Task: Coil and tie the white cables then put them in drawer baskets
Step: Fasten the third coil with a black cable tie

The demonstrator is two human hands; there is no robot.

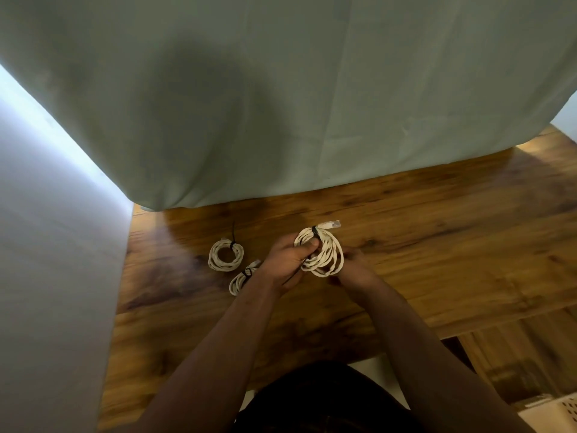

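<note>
A coiled white cable [324, 256] with a black tie near its top and a clear plug sticking out is held above the wooden table [437, 232]. My left hand [288, 260] grips the coil's left side with the thumb over the strands. My right hand [356, 267] holds the coil from behind on the right, mostly hidden by it. Two other tied white coils lie on the table to the left: a round coil [225, 255] and a smaller coil [242, 278] partly behind my left forearm.
A pale green cloth [281, 104] hangs behind the table's far edge. A white wall [46, 276] stands along the left. A white perforated basket corner [559, 410] shows at the lower right, below the table's near edge.
</note>
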